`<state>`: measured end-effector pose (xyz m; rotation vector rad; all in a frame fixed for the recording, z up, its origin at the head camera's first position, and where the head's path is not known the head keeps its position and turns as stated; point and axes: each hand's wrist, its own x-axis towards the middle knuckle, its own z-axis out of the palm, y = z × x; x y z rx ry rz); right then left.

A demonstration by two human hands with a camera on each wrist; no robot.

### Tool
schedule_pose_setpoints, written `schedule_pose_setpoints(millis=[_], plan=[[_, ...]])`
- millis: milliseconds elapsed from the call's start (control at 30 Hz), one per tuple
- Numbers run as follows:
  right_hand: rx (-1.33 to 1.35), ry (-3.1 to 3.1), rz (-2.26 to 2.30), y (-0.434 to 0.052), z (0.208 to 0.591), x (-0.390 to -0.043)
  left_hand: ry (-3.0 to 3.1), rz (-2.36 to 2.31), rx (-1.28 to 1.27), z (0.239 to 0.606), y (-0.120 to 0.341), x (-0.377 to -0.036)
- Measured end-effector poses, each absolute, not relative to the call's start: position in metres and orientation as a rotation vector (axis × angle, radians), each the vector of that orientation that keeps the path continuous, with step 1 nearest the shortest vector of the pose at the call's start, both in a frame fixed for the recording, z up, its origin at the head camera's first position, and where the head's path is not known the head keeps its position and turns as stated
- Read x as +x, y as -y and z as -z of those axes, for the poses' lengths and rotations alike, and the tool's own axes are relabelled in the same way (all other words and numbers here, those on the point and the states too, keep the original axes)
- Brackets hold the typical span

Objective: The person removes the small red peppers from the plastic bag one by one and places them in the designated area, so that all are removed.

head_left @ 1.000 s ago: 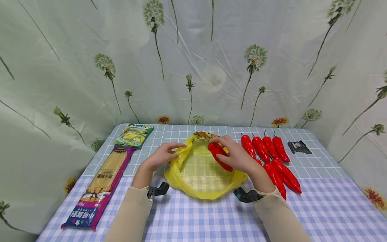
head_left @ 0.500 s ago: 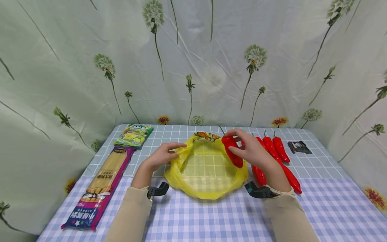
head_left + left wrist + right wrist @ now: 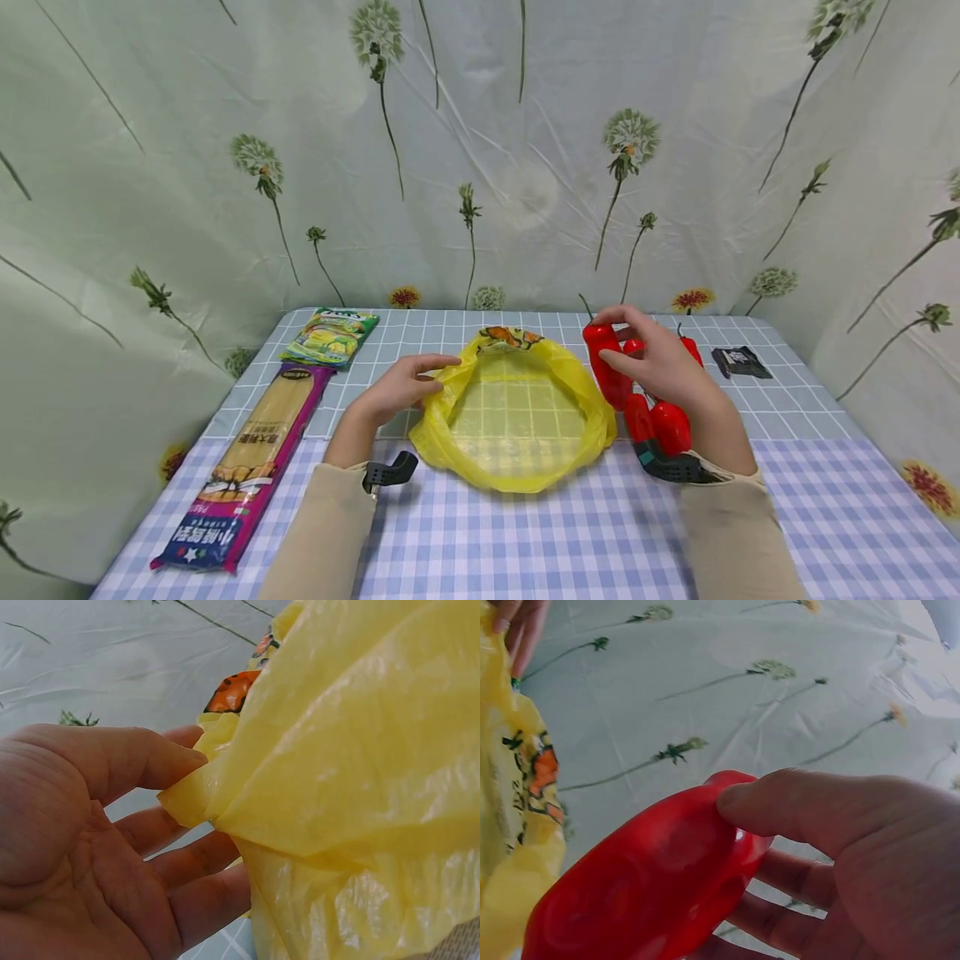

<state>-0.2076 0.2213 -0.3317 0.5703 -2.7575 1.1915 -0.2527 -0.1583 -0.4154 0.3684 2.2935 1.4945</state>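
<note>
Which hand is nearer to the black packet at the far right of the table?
Right. The right hand holds a red pepper just left of the black packet; the left hand pinches the yellow bag rim, far across.

Yellow plastic bag (image 3: pixel 513 408): thin, translucent, printed patch at far rim; mouth spread wide, lying at table centre. Red pepper (image 3: pixel 607 367): glossy, elongated, stem pointing away; raised just off the bag's right rim, nearer the table's far edge.
</note>
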Motion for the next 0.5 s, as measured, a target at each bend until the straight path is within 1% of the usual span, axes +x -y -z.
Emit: schedule_pose_setpoints(millis=[500], plan=[[0.414, 2.87, -1.083, -0.262, 0.325, -0.201, -2.286, -1.482, 0.346, 0.415, 0.158, -0.254]])
